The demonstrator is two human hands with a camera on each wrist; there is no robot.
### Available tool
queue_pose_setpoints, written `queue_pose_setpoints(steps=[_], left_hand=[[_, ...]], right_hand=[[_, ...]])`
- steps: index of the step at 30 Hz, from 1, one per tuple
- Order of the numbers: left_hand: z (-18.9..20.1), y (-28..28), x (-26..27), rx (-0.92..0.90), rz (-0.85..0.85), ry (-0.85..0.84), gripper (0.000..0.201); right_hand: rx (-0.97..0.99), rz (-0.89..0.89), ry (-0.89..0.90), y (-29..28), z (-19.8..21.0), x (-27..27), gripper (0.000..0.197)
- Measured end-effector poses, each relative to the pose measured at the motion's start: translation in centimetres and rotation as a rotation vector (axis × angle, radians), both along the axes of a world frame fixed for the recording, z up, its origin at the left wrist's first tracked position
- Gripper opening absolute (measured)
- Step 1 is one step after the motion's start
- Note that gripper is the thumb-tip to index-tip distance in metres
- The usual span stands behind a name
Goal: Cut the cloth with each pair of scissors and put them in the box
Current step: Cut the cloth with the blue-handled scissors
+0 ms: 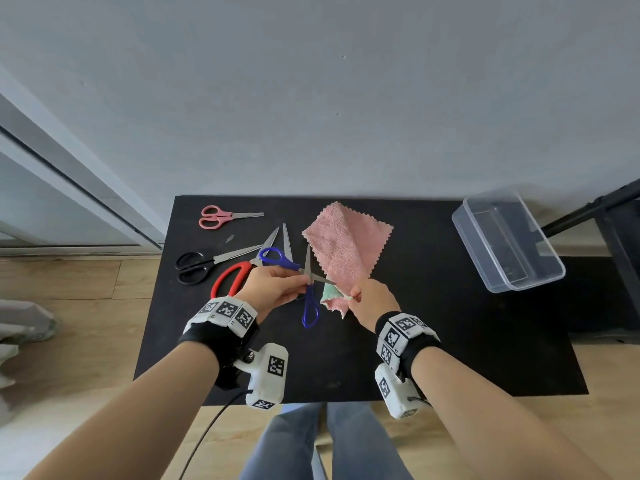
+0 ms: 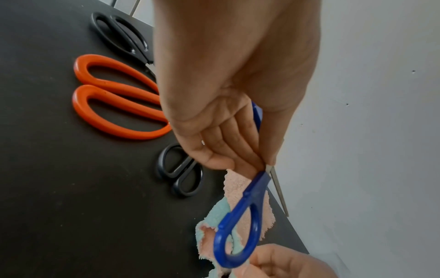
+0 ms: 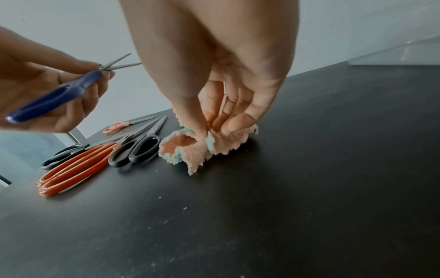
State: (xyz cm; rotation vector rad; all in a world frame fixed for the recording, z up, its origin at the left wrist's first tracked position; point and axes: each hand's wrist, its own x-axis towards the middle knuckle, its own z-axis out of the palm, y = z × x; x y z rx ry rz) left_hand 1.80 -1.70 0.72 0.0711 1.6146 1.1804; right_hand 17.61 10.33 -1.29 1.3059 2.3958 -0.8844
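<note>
Scissors [image 1: 309, 282] with blue handles sit pinched at the pivot in our left hand [image 1: 273, 289]; our right hand [image 1: 372, 299] pinches the limp pink cloth [image 1: 346, 244] on the table [image 1: 450, 341], which we judge needs tensioning.

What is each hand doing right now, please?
Left hand: pinching the blue scissors near the pivot, blades open.
Right hand: pinching the pink cloth's near corner.

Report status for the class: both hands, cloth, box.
Left hand pinches open blue-handled scissors at the pivot. Right hand pinches pink terry cloth. Clear plastic box empty; nothing blocking.
</note>
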Motion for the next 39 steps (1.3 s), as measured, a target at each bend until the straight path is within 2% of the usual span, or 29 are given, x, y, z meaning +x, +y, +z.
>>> queue_pose_setpoints(steps=[7,13,17,19,22,26,30,34,39], left_hand=[[0.7,0.5,0.0,0.019,-0.042,0.067,0.016],[2.8,2.1,-0.5,0.067,-0.074,0.100,0.016],[4.4,3.6,-0.8,0.083,-0.092,0.143,0.020],[5.0,4.2,-1.0,0.096,-0.108,0.159,0.019],[5.7,4.9,-1.2,0.117,-0.112,0.184,0.017],[6.2,5.6,-1.7,0.109,-0.109,0.212,0.012],[6.4,6.2,-2.1,0.121,-0.109,0.208,0.020],[6.7,6.7,-2.0,0.131,-0.118,0.232,0.023],[7.0,7.2,-1.8,0.104,-0.119,0.344,0.013]], right_hand=[[-0.081,-0.116,0.160,2.0,1.4,0.4,0.004],[-0.306,-0.155,0.421,4.2,5.0,-0.9,0.002],[-0.500,-0.110,0.505,4.8,7.4,-2.7,0.011],[-0.529,-0.083,0.525,5.0,8.0,-3.3,0.005],[-0.536,-0.080,0.565,5.5,8.7,-4.0,0.019],[-0.610,-0.142,0.602,6.4,9.4,-4.5,0.023],[-0.556,-0.125,0.630,7.1,9.2,-4.7,0.011],[-0.466,-0.042,0.541,7.4,8.7,-5.4,0.026],[-0.350,0.021,0.517,7.6,8.4,-5.9,0.026]])
